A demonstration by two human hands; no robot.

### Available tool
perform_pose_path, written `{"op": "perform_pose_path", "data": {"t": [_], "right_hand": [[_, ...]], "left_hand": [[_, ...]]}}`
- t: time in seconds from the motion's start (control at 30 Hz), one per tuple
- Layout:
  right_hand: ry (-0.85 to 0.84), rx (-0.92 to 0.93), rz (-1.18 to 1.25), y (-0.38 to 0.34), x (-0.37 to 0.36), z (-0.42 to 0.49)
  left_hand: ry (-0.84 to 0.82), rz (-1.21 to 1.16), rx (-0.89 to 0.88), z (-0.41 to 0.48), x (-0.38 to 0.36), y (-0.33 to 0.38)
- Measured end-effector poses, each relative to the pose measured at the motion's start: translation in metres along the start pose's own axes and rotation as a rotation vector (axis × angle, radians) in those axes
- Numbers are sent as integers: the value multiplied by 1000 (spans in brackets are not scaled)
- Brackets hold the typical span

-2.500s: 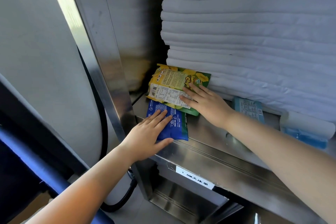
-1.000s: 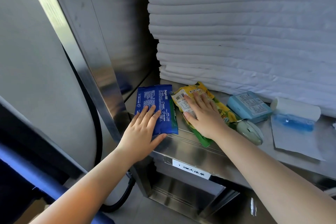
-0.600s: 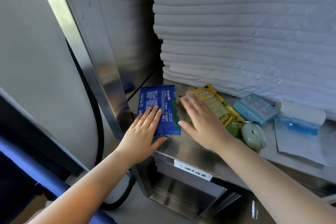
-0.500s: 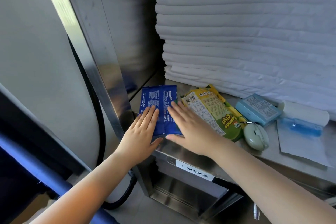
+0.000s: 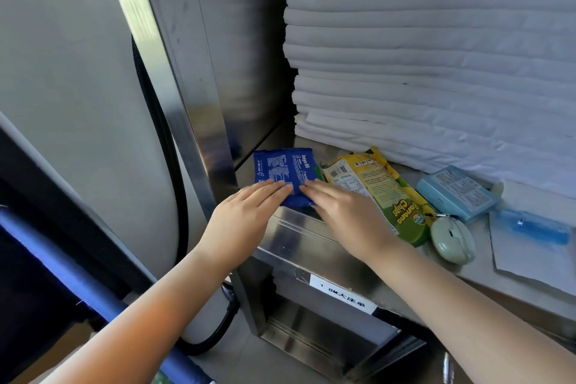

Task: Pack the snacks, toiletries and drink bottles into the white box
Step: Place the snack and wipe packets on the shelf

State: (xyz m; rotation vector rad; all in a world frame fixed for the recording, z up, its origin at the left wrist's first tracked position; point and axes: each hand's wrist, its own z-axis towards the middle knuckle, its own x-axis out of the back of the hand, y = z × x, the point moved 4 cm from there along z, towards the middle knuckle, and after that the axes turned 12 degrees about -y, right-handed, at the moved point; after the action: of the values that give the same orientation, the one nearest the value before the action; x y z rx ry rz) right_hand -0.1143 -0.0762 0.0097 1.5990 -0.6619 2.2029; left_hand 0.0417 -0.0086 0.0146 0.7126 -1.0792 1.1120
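Note:
A blue snack packet (image 5: 283,170) lies flat at the left end of a steel shelf (image 5: 299,227). My left hand (image 5: 246,218) and my right hand (image 5: 346,215) both rest with straight fingers on the packet's near edge, fingertips almost meeting. Right of it lies a yellow-green banana chips bag (image 5: 383,190), partly under my right hand. Further right sit a light blue box (image 5: 456,196), a pale green oval case (image 5: 453,240) and a blue tube (image 5: 533,229). No white box is in view.
A tall stack of folded white linen (image 5: 436,56) fills the back of the shelf. A steel upright (image 5: 193,103) stands at the left, with a black hose (image 5: 168,150) behind it. A white paper sheet (image 5: 530,256) lies at the right.
My right hand left the banana chips bag and moved left onto the blue packet beside my left hand. Earlier, both packets were slid forward from the shelf's back corner.

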Motion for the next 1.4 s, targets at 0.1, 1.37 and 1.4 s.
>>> {"op": "perform_pose_path", "data": {"t": [0.1, 1.37, 1.4], "right_hand": [[119, -47, 88, 7, 18, 0], [489, -34, -267, 34, 27, -41], [377, -72, -275, 36, 23, -35]], "left_hand": [[94, -16, -31, 5, 7, 3], [88, -54, -123, 93, 12, 26], [75, -43, -124, 94, 10, 24]]}}
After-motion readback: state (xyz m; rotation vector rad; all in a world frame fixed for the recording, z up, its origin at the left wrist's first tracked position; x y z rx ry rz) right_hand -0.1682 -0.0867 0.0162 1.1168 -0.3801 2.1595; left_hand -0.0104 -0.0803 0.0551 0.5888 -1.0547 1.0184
